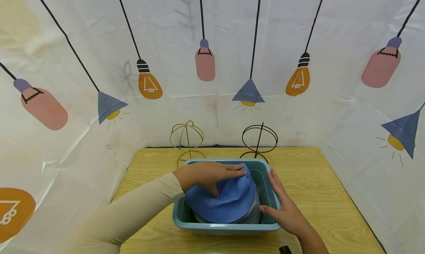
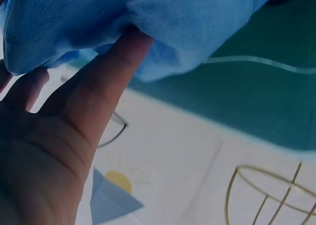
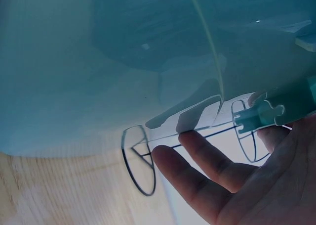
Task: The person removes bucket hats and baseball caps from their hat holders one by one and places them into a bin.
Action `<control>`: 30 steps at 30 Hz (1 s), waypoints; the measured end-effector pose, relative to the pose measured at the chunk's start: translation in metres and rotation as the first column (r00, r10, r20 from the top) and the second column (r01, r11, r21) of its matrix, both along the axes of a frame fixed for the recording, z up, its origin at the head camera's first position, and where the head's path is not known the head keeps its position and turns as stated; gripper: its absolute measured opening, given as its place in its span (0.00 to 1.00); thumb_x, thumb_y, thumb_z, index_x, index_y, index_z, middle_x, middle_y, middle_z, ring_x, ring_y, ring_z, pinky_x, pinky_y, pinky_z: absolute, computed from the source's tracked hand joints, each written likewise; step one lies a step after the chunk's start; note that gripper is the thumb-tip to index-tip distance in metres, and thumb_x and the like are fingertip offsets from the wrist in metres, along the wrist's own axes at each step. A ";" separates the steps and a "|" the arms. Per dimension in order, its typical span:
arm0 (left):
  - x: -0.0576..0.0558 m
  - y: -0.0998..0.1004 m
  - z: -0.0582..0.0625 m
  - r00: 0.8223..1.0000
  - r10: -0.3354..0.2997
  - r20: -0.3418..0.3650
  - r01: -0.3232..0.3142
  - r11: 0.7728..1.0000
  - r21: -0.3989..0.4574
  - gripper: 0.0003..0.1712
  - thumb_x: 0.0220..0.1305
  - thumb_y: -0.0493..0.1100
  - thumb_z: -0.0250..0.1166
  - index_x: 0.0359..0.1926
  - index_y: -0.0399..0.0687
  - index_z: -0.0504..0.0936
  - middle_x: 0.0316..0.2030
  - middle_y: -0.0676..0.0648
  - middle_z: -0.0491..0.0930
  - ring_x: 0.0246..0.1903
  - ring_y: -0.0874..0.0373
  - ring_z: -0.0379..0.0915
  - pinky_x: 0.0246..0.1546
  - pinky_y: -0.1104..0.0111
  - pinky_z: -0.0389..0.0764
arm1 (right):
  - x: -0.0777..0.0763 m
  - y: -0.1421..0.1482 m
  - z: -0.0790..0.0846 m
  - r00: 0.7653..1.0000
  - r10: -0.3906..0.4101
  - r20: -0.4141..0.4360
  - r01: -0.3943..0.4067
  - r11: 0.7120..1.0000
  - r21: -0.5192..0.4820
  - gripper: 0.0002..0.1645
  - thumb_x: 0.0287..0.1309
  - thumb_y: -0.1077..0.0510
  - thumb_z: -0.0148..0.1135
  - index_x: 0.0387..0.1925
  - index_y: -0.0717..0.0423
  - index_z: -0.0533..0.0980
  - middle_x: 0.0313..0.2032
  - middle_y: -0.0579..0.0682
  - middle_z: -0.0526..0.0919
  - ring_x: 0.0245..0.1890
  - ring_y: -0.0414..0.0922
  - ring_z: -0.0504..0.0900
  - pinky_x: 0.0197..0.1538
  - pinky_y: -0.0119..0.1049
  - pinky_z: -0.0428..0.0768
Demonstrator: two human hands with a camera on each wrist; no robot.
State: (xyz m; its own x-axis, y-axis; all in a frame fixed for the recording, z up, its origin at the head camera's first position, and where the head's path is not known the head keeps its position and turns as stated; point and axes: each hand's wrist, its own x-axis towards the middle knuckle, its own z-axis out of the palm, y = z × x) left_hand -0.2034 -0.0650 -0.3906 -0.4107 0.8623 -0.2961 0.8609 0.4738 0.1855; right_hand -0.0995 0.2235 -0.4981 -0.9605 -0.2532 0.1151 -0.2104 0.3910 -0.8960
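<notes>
A blue fabric hat [image 1: 229, 204] with a wide, soft brim lies in a teal plastic basin [image 1: 229, 226], on top of a grey cloth item [image 1: 255, 211]. My left hand [image 1: 209, 174] rests on the hat's crown, its fingers fairly straight and its thumb spread apart. In the left wrist view, the blue fabric [image 2: 192, 22] touches that hand's digits. My right hand [image 1: 287, 209] holds the basin's right rim, thumb on the inside and fingers along the outside. Most of the grey item is hidden under the hat.
Behind the basin stand a gold wire stand [image 1: 187, 136] and a black wire stand [image 1: 260, 138], both round-topped. The wooden table [image 1: 308, 184] carries everything, with a lamp-patterned white cloth [image 1: 219, 106] around it. A small black object [image 1: 284, 249] shows at the near edge.
</notes>
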 end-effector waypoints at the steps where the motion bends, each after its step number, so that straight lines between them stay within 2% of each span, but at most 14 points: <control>1: 0.001 0.001 -0.003 1.000 -0.009 0.000 0.009 1.000 0.001 0.69 0.54 0.47 0.82 0.84 0.68 0.44 0.84 0.57 0.37 0.75 0.53 0.63 0.67 0.63 0.75 | 0.000 0.000 0.000 1.000 0.000 -0.001 0.000 1.000 0.000 0.63 0.60 0.59 0.74 0.84 0.41 0.44 0.83 0.41 0.33 0.82 0.64 0.32 0.65 0.84 0.43; 6: 0.002 0.006 -0.016 0.999 -0.033 -0.004 0.033 0.999 -0.007 0.70 0.51 0.51 0.83 0.84 0.66 0.44 0.84 0.56 0.36 0.77 0.53 0.58 0.70 0.63 0.72 | 0.000 0.000 -0.001 1.000 0.002 0.004 -0.002 1.000 -0.002 0.63 0.60 0.58 0.73 0.84 0.41 0.43 0.83 0.40 0.32 0.82 0.64 0.32 0.65 0.85 0.43; 11: 0.001 0.010 -0.027 0.999 -0.038 0.008 0.038 0.999 -0.027 0.71 0.50 0.54 0.84 0.84 0.66 0.45 0.84 0.56 0.36 0.78 0.53 0.55 0.73 0.59 0.69 | 0.000 0.000 -0.001 1.000 0.007 0.018 -0.006 1.000 -0.009 0.63 0.61 0.57 0.73 0.84 0.40 0.43 0.83 0.39 0.32 0.82 0.64 0.31 0.65 0.85 0.42; 22: -0.003 0.020 -0.048 0.996 -0.086 -0.027 0.083 0.992 -0.090 0.68 0.47 0.60 0.84 0.83 0.67 0.53 0.84 0.55 0.38 0.76 0.53 0.61 0.71 0.59 0.71 | -0.001 0.002 -0.003 1.000 0.015 0.006 -0.015 1.000 -0.005 0.63 0.62 0.56 0.73 0.85 0.40 0.42 0.83 0.40 0.31 0.81 0.65 0.32 0.64 0.85 0.44; 30: -0.003 0.026 -0.056 0.996 -0.087 -0.028 0.083 0.987 -0.135 0.67 0.46 0.63 0.83 0.82 0.69 0.55 0.84 0.56 0.38 0.75 0.55 0.62 0.72 0.59 0.70 | 0.000 0.002 -0.001 1.000 0.001 0.016 -0.001 1.000 0.010 0.63 0.62 0.55 0.73 0.84 0.38 0.42 0.83 0.40 0.32 0.82 0.65 0.33 0.64 0.86 0.44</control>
State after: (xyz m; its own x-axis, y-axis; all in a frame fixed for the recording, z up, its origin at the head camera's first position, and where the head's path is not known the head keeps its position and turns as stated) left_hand -0.2064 -0.0391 -0.4469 -0.3491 0.8483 -0.3981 0.9038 0.4170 0.0960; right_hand -0.0995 0.2252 -0.4991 -0.9620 -0.2554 0.0968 -0.1964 0.4002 -0.8951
